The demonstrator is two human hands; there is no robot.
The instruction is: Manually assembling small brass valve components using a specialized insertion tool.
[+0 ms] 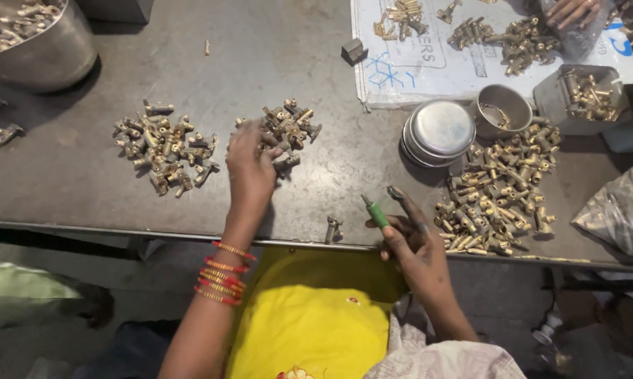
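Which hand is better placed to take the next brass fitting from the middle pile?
Left. The left hand already rests on the middle pile of brass fittings, while the right hand holds a green-handled tool near the table edge.

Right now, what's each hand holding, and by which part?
The right hand grips a slim green-handled tool by its lower handle, tip pointing up. The left hand reaches into a small pile of brass fittings; whether it grips one cannot be told.

Brass-fitting heaps (163, 144) on metal table (64, 175)
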